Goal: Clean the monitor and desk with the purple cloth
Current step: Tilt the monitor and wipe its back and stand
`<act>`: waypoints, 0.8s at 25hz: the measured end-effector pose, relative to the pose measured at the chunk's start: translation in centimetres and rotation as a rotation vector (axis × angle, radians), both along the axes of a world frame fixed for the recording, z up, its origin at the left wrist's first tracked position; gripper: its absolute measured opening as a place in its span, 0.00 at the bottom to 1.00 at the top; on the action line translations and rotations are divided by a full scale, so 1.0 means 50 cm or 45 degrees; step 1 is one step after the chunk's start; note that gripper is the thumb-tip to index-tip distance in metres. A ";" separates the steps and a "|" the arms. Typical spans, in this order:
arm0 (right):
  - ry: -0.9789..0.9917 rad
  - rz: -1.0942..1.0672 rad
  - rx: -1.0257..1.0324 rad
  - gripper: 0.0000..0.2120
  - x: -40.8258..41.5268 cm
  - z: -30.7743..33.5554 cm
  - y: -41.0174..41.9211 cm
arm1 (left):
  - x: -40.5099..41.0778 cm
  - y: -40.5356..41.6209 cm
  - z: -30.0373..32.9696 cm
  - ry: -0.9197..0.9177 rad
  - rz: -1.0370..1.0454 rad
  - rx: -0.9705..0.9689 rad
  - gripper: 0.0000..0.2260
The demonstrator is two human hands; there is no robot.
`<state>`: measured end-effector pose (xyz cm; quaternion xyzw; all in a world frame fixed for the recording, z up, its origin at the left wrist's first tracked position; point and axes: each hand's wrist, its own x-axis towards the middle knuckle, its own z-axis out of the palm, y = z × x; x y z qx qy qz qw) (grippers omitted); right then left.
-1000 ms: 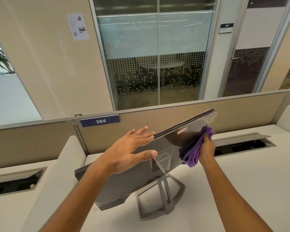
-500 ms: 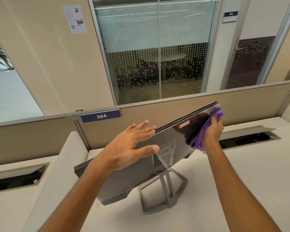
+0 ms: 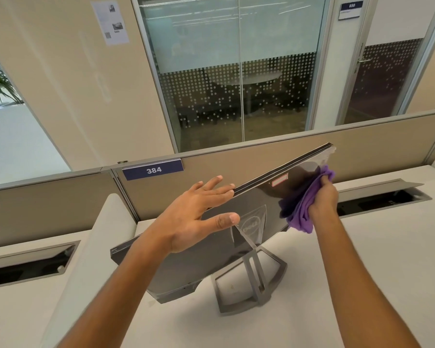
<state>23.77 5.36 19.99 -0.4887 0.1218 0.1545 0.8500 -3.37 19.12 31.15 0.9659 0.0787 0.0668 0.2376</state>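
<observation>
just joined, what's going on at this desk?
A person is wiping the glossy back of a dark flat monitor that stands on its grey stand on the white desk. The right hand grips a bunched purple cloth against the panel's upper right area. The left hand, fingers straight, steadies the monitor's top edge.

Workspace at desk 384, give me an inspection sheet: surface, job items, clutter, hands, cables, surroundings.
Surface: white desk, bare where visible.
Job's things: monitor, back panel toward the camera, tilted on its grey stand; purple cloth bunched against the panel's upper right.
Clutter: nothing seen.
Hands: left hand open, fingers over the monitor's top edge, thumb on the back; right hand grips the cloth.
Cables: nothing seen; two open cable hatches in the desk.
Surroundings: beige partition with 384 label; glass-walled room, plant at left.
</observation>
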 end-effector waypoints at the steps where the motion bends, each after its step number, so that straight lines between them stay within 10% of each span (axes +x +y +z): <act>1: -0.016 -0.006 -0.012 0.09 0.004 -0.001 0.000 | 0.001 0.000 0.000 0.006 0.001 0.000 0.41; 20: 0.605 0.078 0.101 0.15 -0.058 -0.183 0.055 | 0.005 0.006 -0.013 0.001 0.057 -0.071 0.35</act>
